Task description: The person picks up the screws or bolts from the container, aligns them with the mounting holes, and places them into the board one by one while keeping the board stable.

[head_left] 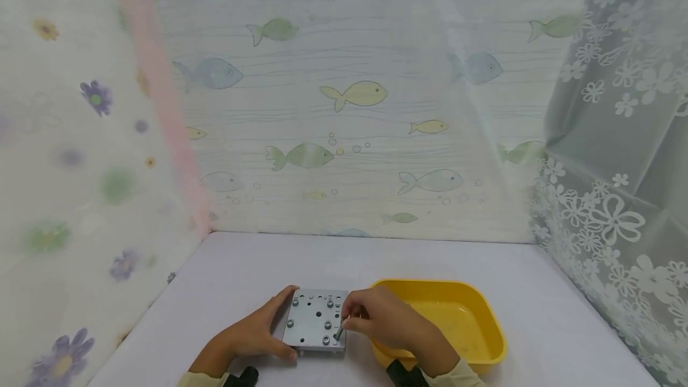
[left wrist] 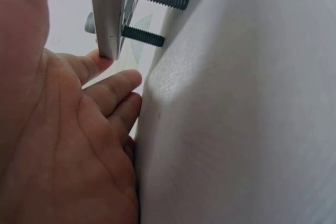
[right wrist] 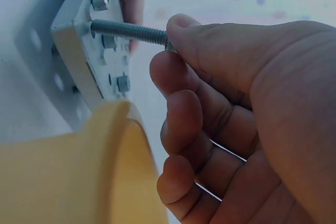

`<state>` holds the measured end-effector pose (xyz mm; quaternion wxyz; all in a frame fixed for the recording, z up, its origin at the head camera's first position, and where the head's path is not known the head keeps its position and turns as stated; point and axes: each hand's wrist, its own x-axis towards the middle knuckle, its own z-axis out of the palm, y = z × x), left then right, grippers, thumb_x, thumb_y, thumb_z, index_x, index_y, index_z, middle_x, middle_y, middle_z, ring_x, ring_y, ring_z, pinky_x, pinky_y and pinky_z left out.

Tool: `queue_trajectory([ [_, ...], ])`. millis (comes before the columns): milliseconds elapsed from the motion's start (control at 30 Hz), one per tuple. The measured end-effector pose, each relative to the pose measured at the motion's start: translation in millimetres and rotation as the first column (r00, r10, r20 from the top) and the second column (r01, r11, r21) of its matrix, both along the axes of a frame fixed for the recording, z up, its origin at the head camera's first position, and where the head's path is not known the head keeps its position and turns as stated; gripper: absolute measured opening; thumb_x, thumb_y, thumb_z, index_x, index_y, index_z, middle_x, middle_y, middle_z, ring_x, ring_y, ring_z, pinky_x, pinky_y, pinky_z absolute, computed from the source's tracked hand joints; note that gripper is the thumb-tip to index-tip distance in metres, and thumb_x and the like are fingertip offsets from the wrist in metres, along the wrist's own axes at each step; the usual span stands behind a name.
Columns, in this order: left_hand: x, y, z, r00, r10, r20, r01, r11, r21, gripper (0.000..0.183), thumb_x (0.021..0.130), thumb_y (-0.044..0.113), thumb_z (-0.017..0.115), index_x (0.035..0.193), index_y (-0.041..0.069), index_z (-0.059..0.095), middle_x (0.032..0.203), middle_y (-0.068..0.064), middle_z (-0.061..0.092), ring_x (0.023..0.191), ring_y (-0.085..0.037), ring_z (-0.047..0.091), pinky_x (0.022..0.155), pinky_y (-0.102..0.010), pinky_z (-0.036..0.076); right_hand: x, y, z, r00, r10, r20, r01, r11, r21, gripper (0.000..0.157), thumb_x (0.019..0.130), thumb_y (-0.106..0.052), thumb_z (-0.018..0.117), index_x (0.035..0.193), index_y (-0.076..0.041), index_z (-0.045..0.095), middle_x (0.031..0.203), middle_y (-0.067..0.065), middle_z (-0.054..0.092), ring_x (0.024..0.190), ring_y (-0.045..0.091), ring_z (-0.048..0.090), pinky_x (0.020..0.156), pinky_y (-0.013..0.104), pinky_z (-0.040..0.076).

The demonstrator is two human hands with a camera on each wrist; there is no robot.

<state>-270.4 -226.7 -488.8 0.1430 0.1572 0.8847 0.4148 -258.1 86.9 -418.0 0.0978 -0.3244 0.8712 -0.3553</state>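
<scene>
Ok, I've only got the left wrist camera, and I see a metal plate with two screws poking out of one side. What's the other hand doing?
Observer: The right hand pinches a bolt.

Operator: Cool! Where's it touching my plate?

Observer: Its free end meets the plate by the near right corner, as the head view shows it. I can't tell how far into a hole it goes, if at all.

Operator: And is there anything next to the plate?

Observer: Yes, a yellow tray stands on its right, partly behind that hand and wrist.
</scene>
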Motion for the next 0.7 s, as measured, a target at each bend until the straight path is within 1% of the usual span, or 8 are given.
queue_trajectory([
  [167, -1.5, 0.4, -1.0, 1.000, -0.005, 0.001, 0.005, 1.000, 0.002, 0.133, 0.058, 0.045, 0.098, 0.165, 0.028, 0.021, 0.173, -0.007, 0.021, 0.160, -0.041, 0.012, 0.123, -0.071, 0.010, -0.1, -2.7, -3.9, 1.000, -0.002, -0.008, 0.001, 1.000, -0.010, 0.005, 0.095, -0.026, 0.076, 0.095, -0.024, 0.071, 0.080, -0.017, 0.067, 0.072, 0.001, 0.057, 0.067, 0.018, 0.051],
  [367, -2.7, 0.1, -1.2, 1.000, 0.003, 0.006, -0.003, 1.000, -0.008, 0.133, 0.059, 0.045, 0.098, 0.165, 0.029, 0.020, 0.173, -0.008, 0.019, 0.160, -0.043, 0.012, 0.123, -0.072, 0.011, 1.3, -5.2, -3.3, 1.000, -0.011, -0.017, 0.010, 1.000, -0.013, 0.006, 0.095, -0.026, 0.075, 0.097, -0.023, 0.070, 0.079, -0.017, 0.065, 0.069, 0.001, 0.055, 0.064, 0.018, 0.049],
  [500, -1.6, -2.4, -1.2, 1.000, -0.005, 0.008, 0.005, 1.000, 0.000, 0.134, 0.059, 0.043, 0.099, 0.166, 0.028, 0.018, 0.174, -0.009, 0.018, 0.159, -0.044, 0.011, 0.122, -0.072, 0.011, 2.7, -7.4, -2.2, 1.000, -0.024, -0.005, 0.024, 1.000, 0.000, 0.007, 0.095, -0.027, 0.076, 0.096, -0.025, 0.070, 0.079, -0.016, 0.065, 0.069, 0.002, 0.054, 0.063, 0.018, 0.049],
  [700, -1.7, -2.1, -0.8, 1.000, -0.026, -0.004, 0.026, 1.000, 0.015, 0.134, 0.059, 0.045, 0.098, 0.166, 0.028, 0.018, 0.174, -0.009, 0.017, 0.160, -0.044, 0.010, 0.122, -0.072, 0.009, 2.9, -8.0, -3.0, 0.999, -0.040, -0.022, 0.041, 0.999, 0.027, 0.007, 0.094, -0.028, 0.077, 0.094, -0.026, 0.070, 0.078, -0.016, 0.065, 0.069, 0.002, 0.054, 0.063, 0.018, 0.049],
])
